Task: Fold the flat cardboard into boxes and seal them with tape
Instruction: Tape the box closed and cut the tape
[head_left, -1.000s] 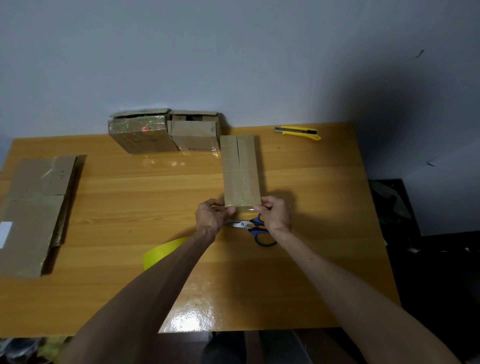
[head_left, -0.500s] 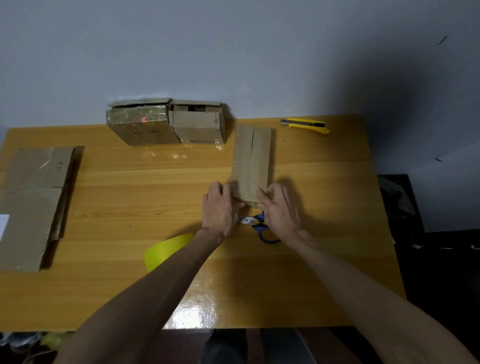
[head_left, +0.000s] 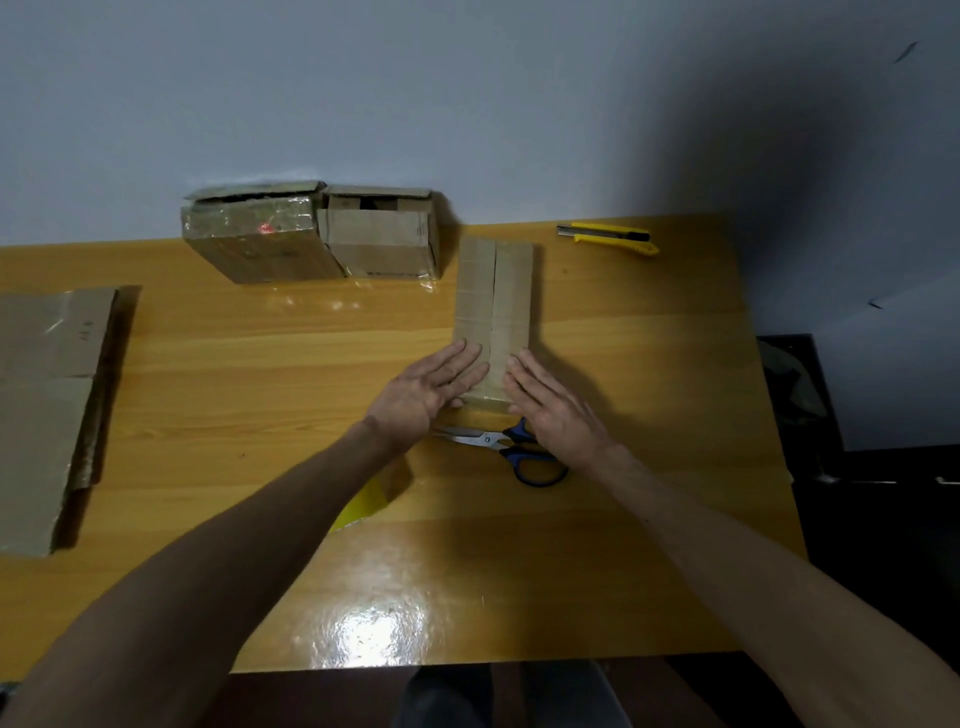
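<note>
Brown cardboard, folded into a long narrow box (head_left: 493, 301), lies on the table (head_left: 649, 364). It runs from the middle toward the far edge, and a seam runs the length of its top face. Both hands rest on its near end. The left hand (head_left: 423, 392) lies flat over the left half with its fingers straight and spread. The right hand (head_left: 553, 410) lies just as flat over the right half and the near right corner (neither one curls round anything).

Just nearer the person than the box lie scissors (head_left: 485, 439), their blades pointing toward the left edge and their blue handles partly under the right wrist. A yellow roll of tape (head_left: 363, 506) sits closer to the near edge, mostly hidden by the left forearm.

Two made-up boxes stand side by side and touching at the far edge, against the wall. The taped box (head_left: 254, 244) is glossy with tape, and its top flaps are not quite down. The plain box (head_left: 379, 247) stands to its right, just beside the far end of the narrow box. A yellow utility knife (head_left: 608, 239) lies near the far right corner. A stack of flat cardboard (head_left: 41, 415) lies along the left edge, well apart from the hands.
</note>
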